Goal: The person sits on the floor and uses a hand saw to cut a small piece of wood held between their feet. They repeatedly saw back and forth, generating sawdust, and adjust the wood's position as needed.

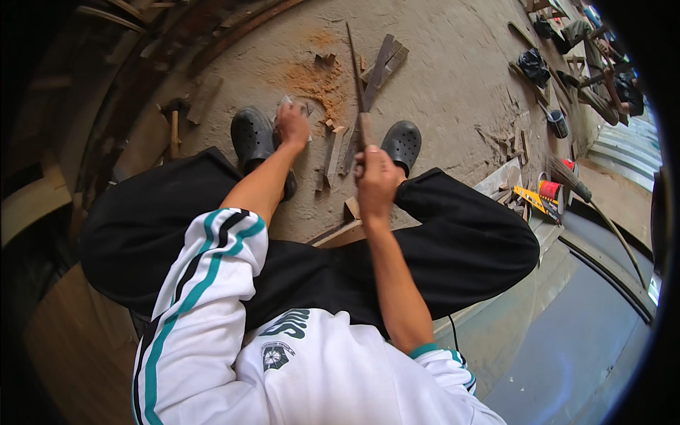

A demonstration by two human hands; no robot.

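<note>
Right hand (375, 177): clenched around the wooden handle (366, 129) of a long, thin metal blade (354, 67), probably a saw or file, which ran from centre frame toward the upper edge. The grip sat at the handle's near end, apparently to drive the tool lengthwise.

Left hand (292, 125): fingers curled onto a small pale piece (287, 103) on the floor, left of centre; whether it pinched the piece or only pressed on it could not be told. The placement looked meant to steady it.

Wood strip (334, 154): lay on the concrete floor (439, 85) between the two hands, just beside the blade.

Black clogs (251, 134) (402, 142): one either side of the work, feet spread as if to frame it while the person sat low.

Orange sawdust patch (315, 78): above the hands, beside dark wood offcuts (382, 64).

Right edge: a tin can (558, 122), a broom (567, 177) and a yellow tool (531, 198), well apart from the hands.
</note>
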